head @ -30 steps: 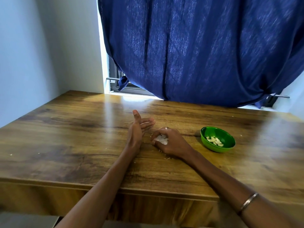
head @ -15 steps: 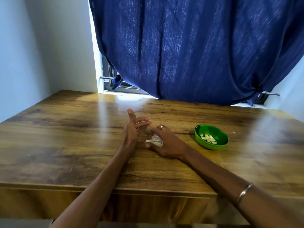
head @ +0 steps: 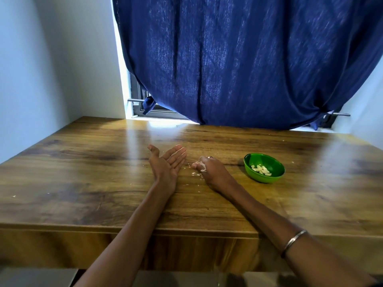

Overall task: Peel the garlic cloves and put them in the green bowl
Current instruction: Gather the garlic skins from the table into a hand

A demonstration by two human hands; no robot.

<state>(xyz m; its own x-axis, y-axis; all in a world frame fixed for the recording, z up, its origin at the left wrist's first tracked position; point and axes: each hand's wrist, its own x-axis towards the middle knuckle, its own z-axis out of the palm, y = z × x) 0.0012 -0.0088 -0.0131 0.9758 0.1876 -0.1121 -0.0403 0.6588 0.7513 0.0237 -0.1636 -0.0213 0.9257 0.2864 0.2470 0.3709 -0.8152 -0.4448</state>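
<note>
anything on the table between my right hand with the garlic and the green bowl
Nothing visible. The right hand grips white garlic bits, and only bare wooden table lies between it and the green bowl to its right. The left hand lies open on the far side, away from that path.

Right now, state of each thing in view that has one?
left hand: open, palm up, holds nothing
right hand: fingers curled round white garlic skins
green bowl: upright, holds peeled cloves
table: scraps of skin scattered between the hands
curtain: drawn over most of the window
</note>
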